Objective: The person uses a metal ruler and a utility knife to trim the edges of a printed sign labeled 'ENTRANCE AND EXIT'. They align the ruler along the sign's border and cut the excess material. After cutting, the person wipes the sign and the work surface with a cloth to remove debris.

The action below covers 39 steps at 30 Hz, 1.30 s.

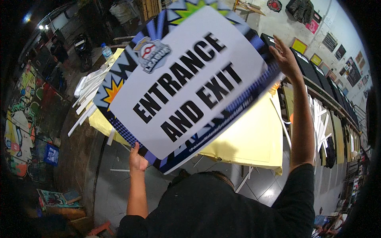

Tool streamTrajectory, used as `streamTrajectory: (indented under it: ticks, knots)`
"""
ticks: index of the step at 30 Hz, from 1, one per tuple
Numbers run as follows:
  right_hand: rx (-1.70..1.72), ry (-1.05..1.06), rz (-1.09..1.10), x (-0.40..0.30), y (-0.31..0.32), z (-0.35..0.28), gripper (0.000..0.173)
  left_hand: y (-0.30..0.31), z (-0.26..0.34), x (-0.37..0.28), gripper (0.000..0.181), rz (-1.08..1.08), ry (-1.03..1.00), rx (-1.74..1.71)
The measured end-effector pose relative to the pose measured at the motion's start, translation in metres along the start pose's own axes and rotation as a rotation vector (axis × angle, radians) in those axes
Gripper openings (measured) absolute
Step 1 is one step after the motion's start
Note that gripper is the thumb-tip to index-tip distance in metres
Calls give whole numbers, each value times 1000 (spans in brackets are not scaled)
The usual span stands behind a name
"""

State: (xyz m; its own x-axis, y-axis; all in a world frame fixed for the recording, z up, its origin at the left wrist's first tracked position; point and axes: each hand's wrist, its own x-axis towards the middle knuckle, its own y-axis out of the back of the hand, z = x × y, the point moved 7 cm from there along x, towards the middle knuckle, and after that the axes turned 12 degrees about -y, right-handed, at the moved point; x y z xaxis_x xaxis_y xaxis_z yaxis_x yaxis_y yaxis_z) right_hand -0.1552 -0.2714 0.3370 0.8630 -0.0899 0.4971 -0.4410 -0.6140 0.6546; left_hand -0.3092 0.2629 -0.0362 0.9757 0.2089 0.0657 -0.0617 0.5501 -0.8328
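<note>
A large printed sign board [184,86] with a white panel, bold black lettering and a blue starburst border is held up, tilted, over a table with a yellow cover [256,134]. My left hand [137,160] grips its lower left corner, thumb on the front and the other fingers hidden behind. At the board's upper right edge is my right hand [284,56], its fingers raised and apart; whether it touches the edge I cannot tell.
White strips [89,89] lie piled at the table's left end, near a plastic water bottle [106,51]. More white strips [320,122] stand by the rack at right. A red stool [101,229] is at lower left.
</note>
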Motion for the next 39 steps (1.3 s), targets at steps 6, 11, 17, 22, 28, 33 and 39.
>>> streamTrajectory:
  ticks: [6,11,17,22,28,33,39]
  knots:
    - [381,-437,-61,-138,-114,27,55,-40,-80,-38,30,205,67,-188]
    - [853,-659,-366,-288,-235,29,49,-57,-154,-74,10,329,146,-154]
    - [600,-602,-200,-302,-247,99,50,-65,-198,-100,13,170,322,-78]
    - [550,-741,-306,-308,-256,158,46,-71,-223,-127,33,110,684,-11]
    - [104,-339,-181,-284,-206,139,49,-44,-195,-157,35,6,694,477]
    - [308,-517,-387,-310,-171,142,51,56,-152,-185,29,64,577,989]
    - [284,-403,-159,-357,-105,168,50,170,-134,-244,39,-515,587,1774]
